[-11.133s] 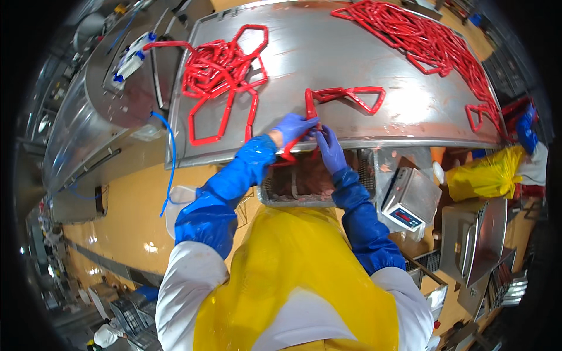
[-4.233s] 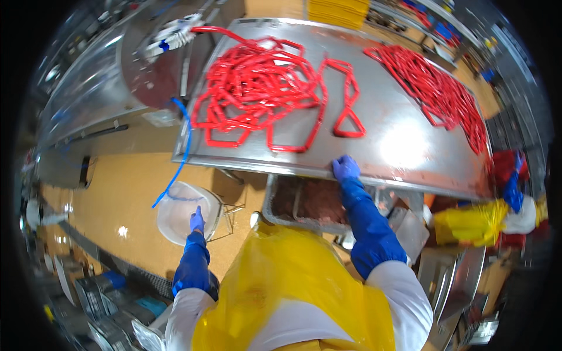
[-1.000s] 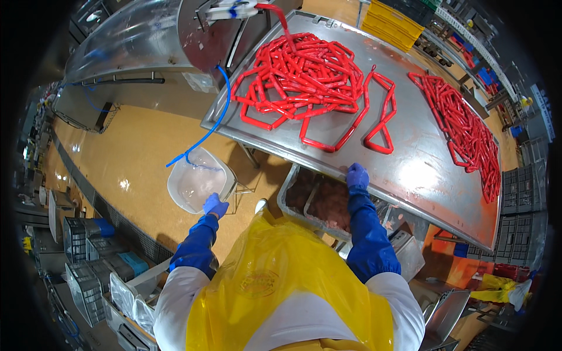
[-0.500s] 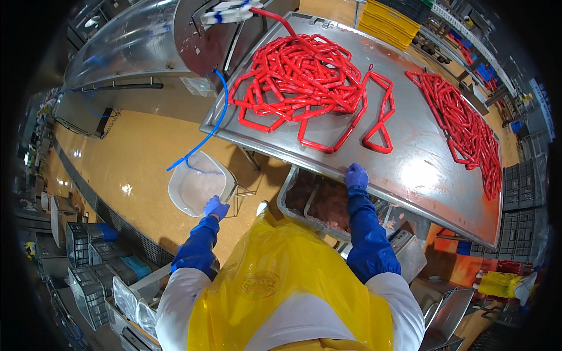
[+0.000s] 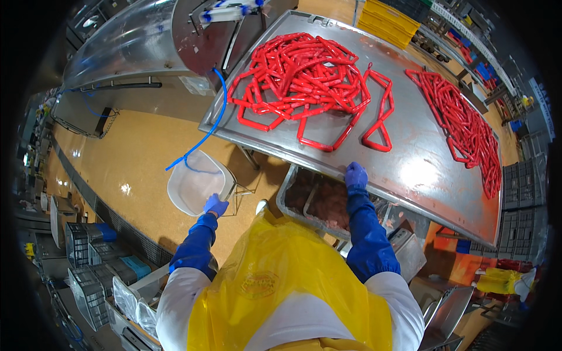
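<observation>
My gloved right hand (image 5: 356,175) is closed into a fist and rests at the near edge of the steel table (image 5: 404,140). Beyond it lies a large heap of red linked sausages (image 5: 293,88), with a short strand (image 5: 379,137) at the heap's right side. A second heap of the same links (image 5: 459,123) stretches along the table's far right part. Down on the left, my gloved left hand (image 5: 216,205) hangs beside the rim of a white tub (image 5: 178,187). Its fingers look curled, and nothing shows in them.
A steel machine (image 5: 202,44) stands at the upper left, with a blue hose (image 5: 221,111) drooping toward the white tub. Under the table's near edge is a grey bin (image 5: 285,196) holding pinkish material. Yellow crates (image 5: 386,26) are stacked behind the table.
The sausage strand that reached up to the machine's outlet has dropped onto the large heap, whose top has shifted. Both my hands stay in nearly the same places.
</observation>
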Demonstrator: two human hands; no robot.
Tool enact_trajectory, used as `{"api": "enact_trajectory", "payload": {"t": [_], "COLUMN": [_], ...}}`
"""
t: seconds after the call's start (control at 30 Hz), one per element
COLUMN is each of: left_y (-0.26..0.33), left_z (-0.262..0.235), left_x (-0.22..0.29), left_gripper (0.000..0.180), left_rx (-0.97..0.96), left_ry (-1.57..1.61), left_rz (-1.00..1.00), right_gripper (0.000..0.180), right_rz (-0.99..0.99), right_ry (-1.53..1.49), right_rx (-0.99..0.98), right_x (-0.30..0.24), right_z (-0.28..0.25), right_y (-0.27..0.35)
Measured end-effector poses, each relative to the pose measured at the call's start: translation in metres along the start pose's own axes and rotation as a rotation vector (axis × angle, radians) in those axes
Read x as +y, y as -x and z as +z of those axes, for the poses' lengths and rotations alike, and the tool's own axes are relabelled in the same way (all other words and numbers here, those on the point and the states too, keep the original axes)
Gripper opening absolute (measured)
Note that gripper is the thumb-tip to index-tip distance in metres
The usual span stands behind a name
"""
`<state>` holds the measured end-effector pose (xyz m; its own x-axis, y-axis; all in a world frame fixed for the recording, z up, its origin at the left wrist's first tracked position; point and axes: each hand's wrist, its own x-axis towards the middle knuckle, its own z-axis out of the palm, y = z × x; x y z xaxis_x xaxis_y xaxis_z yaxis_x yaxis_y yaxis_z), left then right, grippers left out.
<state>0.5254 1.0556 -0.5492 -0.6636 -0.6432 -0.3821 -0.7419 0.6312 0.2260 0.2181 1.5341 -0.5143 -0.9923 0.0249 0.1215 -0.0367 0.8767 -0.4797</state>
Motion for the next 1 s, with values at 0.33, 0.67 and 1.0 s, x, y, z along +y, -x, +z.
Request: {"api": "enact_trajectory", "payload": {"t": [0.33,0.67,1.0], "left_y": [-0.086,-0.134,-0.171], "left_z": [-0.12,-0.073,-0.076], "left_x": [0.296,0.436,0.454], "left_gripper": [0.047,0.031,0.046], "left_rx": [0.28,0.11,0.116], "left_ry": [0.544,0.463,0.538], "left_rz": [0.663,0.94,0.549], "right_gripper": [0.014,0.038,0.048], "right_rz": [-0.055,0.062,-0.032], "right_ry": [-0.563,-0.779,-0.604], "right_rx": [-0.101,-0.309,-0.228], "right_x": [-0.055,-0.123,-0.184], "right_z": [-0.044,-0.082,-0.038], "right_y": [0.064,0.013,-0.064]}}
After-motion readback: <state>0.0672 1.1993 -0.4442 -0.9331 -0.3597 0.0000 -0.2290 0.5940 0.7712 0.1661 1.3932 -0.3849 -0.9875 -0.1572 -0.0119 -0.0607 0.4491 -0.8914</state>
